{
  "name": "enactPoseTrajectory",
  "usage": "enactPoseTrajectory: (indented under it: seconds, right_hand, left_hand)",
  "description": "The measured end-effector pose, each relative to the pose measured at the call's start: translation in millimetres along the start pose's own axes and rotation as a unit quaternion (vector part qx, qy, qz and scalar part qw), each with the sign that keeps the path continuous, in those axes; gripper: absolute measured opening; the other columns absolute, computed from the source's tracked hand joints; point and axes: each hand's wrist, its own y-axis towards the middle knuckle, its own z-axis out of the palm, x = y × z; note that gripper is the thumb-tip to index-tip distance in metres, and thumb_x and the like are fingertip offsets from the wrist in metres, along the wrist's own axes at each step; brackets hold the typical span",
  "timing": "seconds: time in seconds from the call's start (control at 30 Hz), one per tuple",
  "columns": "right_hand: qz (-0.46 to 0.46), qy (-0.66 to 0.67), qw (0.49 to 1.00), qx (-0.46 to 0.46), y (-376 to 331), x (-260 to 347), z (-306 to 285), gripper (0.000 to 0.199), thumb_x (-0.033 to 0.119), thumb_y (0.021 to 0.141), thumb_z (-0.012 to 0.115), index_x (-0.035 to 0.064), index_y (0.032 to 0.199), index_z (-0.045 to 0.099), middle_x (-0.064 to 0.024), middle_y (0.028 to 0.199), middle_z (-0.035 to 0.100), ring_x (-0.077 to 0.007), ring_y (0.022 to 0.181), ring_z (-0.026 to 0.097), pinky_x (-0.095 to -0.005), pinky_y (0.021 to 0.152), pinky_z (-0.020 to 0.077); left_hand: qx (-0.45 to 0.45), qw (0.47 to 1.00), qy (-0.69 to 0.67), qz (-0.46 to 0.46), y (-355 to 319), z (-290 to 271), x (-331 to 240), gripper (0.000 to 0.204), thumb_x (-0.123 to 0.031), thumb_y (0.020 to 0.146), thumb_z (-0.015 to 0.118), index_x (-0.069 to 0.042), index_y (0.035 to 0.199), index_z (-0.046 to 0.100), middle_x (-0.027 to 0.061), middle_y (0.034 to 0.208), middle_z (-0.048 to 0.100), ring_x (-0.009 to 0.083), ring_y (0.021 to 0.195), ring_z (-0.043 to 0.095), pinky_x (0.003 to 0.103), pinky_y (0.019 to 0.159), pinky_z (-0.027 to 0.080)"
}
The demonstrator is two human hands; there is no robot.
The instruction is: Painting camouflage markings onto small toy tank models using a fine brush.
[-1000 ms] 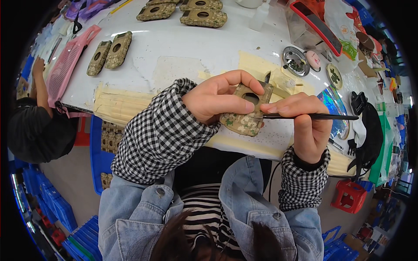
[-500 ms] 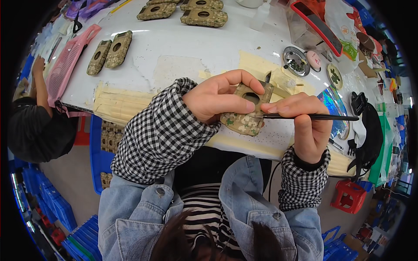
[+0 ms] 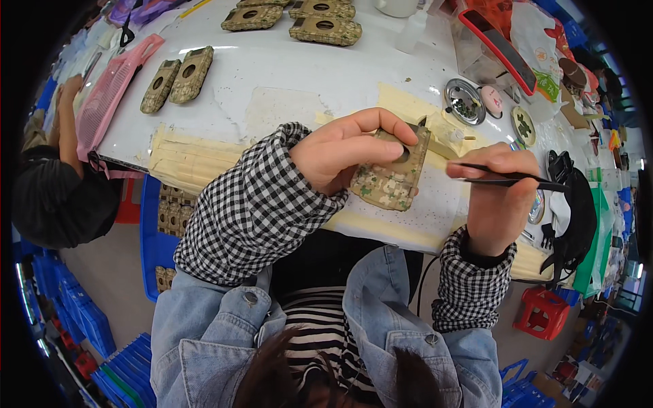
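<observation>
My left hand (image 3: pixel 347 153) is closed around a camouflage-patterned toy tank hull (image 3: pixel 389 182), gripping its edge with the thumb across the top by the round hole. The hull is tilted over the table, its lower face with green and cream patches showing. To the right, my right hand (image 3: pixel 500 194) pinches black tweezers (image 3: pixel 500 179), whose tips point left and stand apart from the hull. Whether the tips hold anything is too small to tell. Several similar camouflage hulls, such as one near the back (image 3: pixel 325 31) and a pair at the left (image 3: pixel 191 75), lie on the table.
Beyond my right hand are a round metal dish (image 3: pixel 464 92) with small dark bits, a pink oval object (image 3: pixel 491 100) and a phone in a red case (image 3: pixel 500 49). A pink mesh basket (image 3: pixel 109 102) stands at the left, near another person. Below is a blue tray (image 3: pixel 151 238) of hulls.
My right hand has drawn the tweezers back to the right, away from the hull. My left hand still holds the hull, now turned slightly.
</observation>
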Motion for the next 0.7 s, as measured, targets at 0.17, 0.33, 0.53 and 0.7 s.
enactPoseTrajectory:
  seconds: [0.17, 0.33, 0.53, 0.7]
  right_hand:
    - [-0.044, -0.025, 0.989, -0.136, -6, -5, -9, 0.045, 0.038, 0.099, 0.030, -0.0026, 0.111, 0.046, -0.0102, 0.070, 0.056, -0.0205, 0.065, 0.058, -0.0314, 0.063, 0.0493]
    - [-0.024, -0.082, 0.975, -0.208, -6, -2, -8, 0.038, 0.030, 0.101, 0.029, -0.0018, 0.108, 0.047, -0.0087, 0.067, 0.054, -0.0184, 0.061, 0.055, -0.0299, 0.059, 0.0468]
    - [-0.025, -0.105, 0.975, -0.195, -9, 0, -4, 0.037, 0.030, 0.101, 0.030, -0.0017, 0.104, 0.048, -0.0079, 0.064, 0.052, -0.0171, 0.057, 0.053, -0.0281, 0.055, 0.0457]
    - [-0.016, -0.099, 0.975, -0.197, -8, 0, -5, 0.037, 0.031, 0.100, 0.031, -0.0018, 0.103, 0.048, -0.0076, 0.064, 0.052, -0.0166, 0.057, 0.053, -0.0278, 0.055, 0.0458]
  left_hand:
    - [-0.058, 0.995, -0.011, 0.081, -2, 2, -15, 0.041, -0.025, 0.098, 0.031, 0.000, 0.130, 0.037, 0.0171, 0.123, 0.051, 0.0316, 0.106, 0.057, 0.041, 0.092, 0.048]
    - [-0.154, 0.962, 0.081, 0.212, -35, -14, -44, 0.042, -0.016, 0.099, 0.029, -0.004, 0.139, 0.029, 0.0115, 0.128, 0.047, 0.0210, 0.112, 0.054, 0.037, 0.094, 0.047]
    - [-0.371, 0.886, 0.257, 0.106, -75, -60, -76, 0.062, -0.018, 0.094, 0.049, -0.014, 0.145, 0.015, 0.0113, 0.111, 0.059, 0.0156, 0.096, 0.060, 0.033, 0.079, 0.054]
    - [-0.383, 0.846, 0.371, -0.004, -75, -98, -99, 0.070, -0.028, 0.085, 0.065, -0.003, 0.138, 0.027, 0.0165, 0.117, 0.056, 0.0204, 0.095, 0.061, 0.033, 0.080, 0.054]
